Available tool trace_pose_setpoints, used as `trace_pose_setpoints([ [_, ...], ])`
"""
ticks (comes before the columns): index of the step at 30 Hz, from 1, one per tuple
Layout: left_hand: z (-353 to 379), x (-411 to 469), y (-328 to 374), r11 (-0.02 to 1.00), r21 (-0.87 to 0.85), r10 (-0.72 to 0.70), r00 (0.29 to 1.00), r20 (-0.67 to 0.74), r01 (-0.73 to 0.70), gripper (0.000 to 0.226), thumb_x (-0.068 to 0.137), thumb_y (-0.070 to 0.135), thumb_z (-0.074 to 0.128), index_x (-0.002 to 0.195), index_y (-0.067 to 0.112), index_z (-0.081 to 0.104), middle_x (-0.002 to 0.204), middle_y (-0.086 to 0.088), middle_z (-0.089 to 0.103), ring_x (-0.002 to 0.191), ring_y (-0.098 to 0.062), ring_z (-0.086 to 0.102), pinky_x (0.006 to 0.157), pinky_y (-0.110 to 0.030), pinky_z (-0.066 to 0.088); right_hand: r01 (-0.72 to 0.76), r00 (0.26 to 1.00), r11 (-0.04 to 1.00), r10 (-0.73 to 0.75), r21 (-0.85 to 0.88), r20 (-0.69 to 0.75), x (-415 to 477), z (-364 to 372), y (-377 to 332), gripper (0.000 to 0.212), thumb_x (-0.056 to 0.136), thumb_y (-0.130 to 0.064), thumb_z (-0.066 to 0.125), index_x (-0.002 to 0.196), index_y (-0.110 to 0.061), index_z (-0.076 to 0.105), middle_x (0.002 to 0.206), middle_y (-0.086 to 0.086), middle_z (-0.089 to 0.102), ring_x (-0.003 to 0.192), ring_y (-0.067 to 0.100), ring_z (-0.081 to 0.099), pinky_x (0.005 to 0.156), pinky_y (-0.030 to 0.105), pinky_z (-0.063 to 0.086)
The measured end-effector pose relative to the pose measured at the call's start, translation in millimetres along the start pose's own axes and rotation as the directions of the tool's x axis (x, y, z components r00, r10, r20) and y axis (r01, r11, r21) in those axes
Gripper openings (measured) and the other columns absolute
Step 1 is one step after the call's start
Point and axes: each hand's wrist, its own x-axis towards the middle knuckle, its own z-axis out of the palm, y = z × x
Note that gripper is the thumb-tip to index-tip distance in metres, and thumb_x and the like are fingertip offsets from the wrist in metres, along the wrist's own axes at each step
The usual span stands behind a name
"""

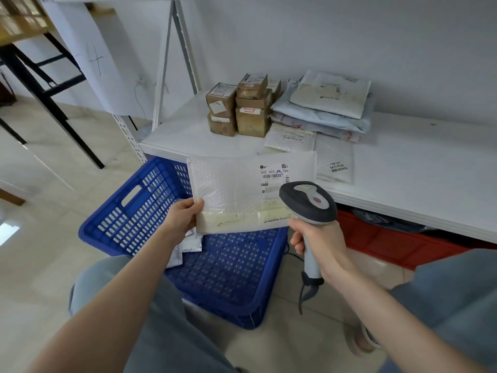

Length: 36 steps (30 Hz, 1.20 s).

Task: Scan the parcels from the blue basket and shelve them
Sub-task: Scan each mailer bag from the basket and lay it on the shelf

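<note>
You hold a flat white bubble-padded parcel (236,189) in your left hand (183,216). Your thumb and fingers pinch only its lower left corner. That way the paper label (274,181) is not covered and faces up at you. The parcel hangs in the air just above the far side of the blue plastic basket with holes in its walls (129,211).

Your right hand (320,246) has its fingers curled tight round the handle of the grey and black hand scanner (309,203). The scanner's head is above the right side of the basket, close to the label and aimed at it. I think you hold it there so it can read the black bars. I cannot tell if it touches the parcel.

A few small white packets (188,246) lie inside the basket, under your left hand. They look like they wait for their turn.

Behind the basket and higher up is the white shelf board (403,170). On it, small brown cardboard boxes (239,109) sit in little stacks, soft pale bags (328,106) lie in a pile, and flat white envelopes (334,162) lie near the front edge. It looks like things of the same kind go together, so this flat parcel likely belongs with the envelopes.

A red plastic crate (390,243) sits to the right of the basket, under the shelf.
</note>
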Motion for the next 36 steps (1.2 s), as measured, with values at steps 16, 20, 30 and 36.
trace_pose_setpoints([
  [16, 99, 13, 46, 1.000, -0.003, 0.021, 0.995, 0.100, -0.021, 0.017, 0.096, 0.019, 0.056, 0.103, 0.007, 0.066, 0.079, 0.001, 0.070, 0.065, -0.011, 0.065, 0.055, -0.024, 0.052, 0.113, 0.992, 0.986, -0.105, 0.123, -0.063, 40, -42, -41, 0.020, 0.085, -0.010, 0.066, 0.065, -0.004, 0.065, 0.058, 0.009, 0.064, 0.044, 0.013, 0.048, 0.051, 0.026, 0.045],
  [20, 186, 21, 62, 0.997, -0.075, 0.020, 0.987, 0.158, -0.008, 0.016, 0.095, 0.018, 0.058, 0.106, 0.007, 0.064, 0.094, -0.005, 0.069, 0.081, -0.020, 0.065, 0.070, -0.032, 0.057, 0.157, 0.975, 0.975, -0.128, 0.155, -0.183, 65, -84, -62, 0.018, 0.084, -0.010, 0.066, 0.066, -0.005, 0.066, 0.057, 0.007, 0.063, 0.042, 0.013, 0.049, 0.050, 0.025, 0.046],
  [30, 418, 3, 42, 0.948, -0.254, -0.164, 0.978, 0.130, 0.193, 0.009, 0.092, -0.002, 0.054, 0.083, 0.003, 0.054, 0.086, -0.012, 0.062, 0.085, -0.029, 0.064, 0.070, -0.035, 0.058, 0.234, 0.901, 0.936, -0.107, 0.264, -0.420, 120, -213, -77, 0.017, 0.084, -0.009, 0.065, 0.068, -0.007, 0.064, 0.056, 0.008, 0.061, 0.041, 0.016, 0.047, 0.050, 0.027, 0.041],
  [36, 484, -13, 16, 0.897, -0.259, -0.270, 0.909, 0.317, 0.357, 0.019, 0.095, -0.011, 0.039, 0.103, -0.002, 0.055, 0.088, -0.014, 0.060, 0.079, -0.027, 0.059, 0.090, -0.038, 0.052, 0.236, 0.881, 0.915, -0.059, 0.328, -0.470, 138, -265, -69, 0.013, 0.086, -0.008, 0.064, 0.073, -0.008, 0.063, 0.060, 0.010, 0.063, 0.039, 0.015, 0.046, 0.049, 0.026, 0.041],
])
